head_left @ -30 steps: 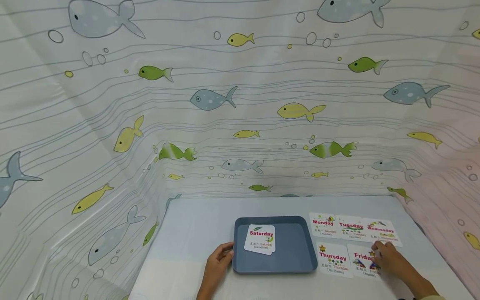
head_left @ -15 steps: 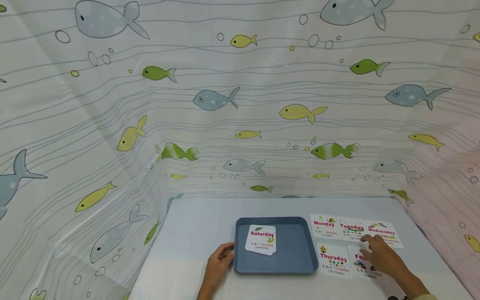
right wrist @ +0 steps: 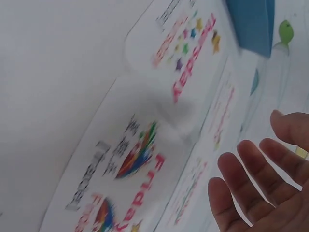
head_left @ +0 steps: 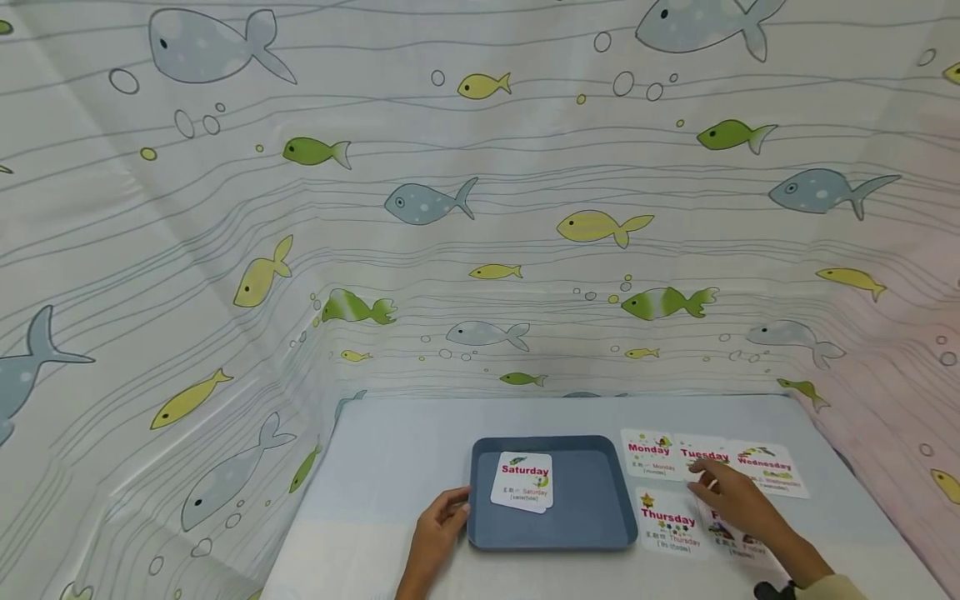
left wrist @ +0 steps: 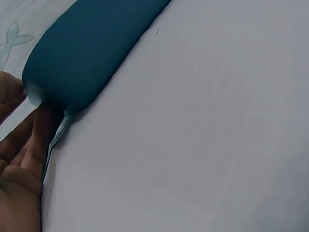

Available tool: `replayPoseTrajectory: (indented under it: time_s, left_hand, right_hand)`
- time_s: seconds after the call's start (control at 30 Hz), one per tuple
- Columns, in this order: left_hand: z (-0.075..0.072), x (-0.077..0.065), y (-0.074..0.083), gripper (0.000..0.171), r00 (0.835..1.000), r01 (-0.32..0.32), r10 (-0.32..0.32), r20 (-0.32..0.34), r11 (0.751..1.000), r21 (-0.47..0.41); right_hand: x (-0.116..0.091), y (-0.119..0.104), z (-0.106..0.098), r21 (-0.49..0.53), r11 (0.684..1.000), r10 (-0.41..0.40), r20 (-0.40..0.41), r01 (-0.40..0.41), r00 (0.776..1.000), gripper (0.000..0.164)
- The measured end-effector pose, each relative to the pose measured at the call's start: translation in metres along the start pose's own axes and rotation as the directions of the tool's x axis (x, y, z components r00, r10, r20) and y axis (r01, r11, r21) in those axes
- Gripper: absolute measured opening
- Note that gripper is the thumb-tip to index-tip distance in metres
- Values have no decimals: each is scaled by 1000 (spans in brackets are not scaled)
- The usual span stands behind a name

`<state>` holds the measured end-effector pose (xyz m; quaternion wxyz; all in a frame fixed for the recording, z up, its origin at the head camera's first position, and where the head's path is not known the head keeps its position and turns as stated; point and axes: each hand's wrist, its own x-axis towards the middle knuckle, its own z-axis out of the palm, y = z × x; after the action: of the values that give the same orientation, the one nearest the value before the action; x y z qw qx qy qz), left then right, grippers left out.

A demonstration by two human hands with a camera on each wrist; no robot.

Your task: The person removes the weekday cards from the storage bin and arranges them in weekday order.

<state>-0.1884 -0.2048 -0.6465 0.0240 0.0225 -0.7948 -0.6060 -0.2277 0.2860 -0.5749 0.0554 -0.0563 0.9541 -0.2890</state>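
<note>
My left hand (head_left: 438, 527) is at the left side of a blue-grey tray (head_left: 592, 533), its fingertips touching the outer wall. In the left wrist view, fingers (left wrist: 36, 140) meet the tray's rounded corner (left wrist: 72, 67). A Saturday card (head_left: 523, 481) lies inside the tray on another card, which is mostly covered. Over the other cards hovers my right hand (head_left: 738, 500), holding nothing. Its fingers (right wrist: 234, 176) are spread and slightly bent in the right wrist view. Beneath it, it partly covers the Friday card (head_left: 723, 533) and reaches towards the Tuesday card (head_left: 701, 446).
Right of the tray, Monday (head_left: 651, 458) and Wednesday (head_left: 780, 479) cards lie in the back row with Tuesday. The Thursday card (head_left: 667, 537) lies in front, beside Friday. A fish-patterned cloth (head_left: 525, 292) hangs behind the pale table (head_left: 390, 450).
My right hand has moved left from the Wednesday and Friday cards towards the Tuesday card. The left hand stays at the tray's side, and the cards keep their places.
</note>
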Motion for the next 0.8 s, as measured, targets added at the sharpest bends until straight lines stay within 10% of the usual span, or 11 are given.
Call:
replayPoseTrajectory:
  time_s: [0.8]
  left_hand:
    - [2, -2, 0, 30, 1000, -15, 15, -3, 1000, 11]
  right_hand:
    - [35, -68, 24, 179, 918, -364, 22, 355, 931, 40]
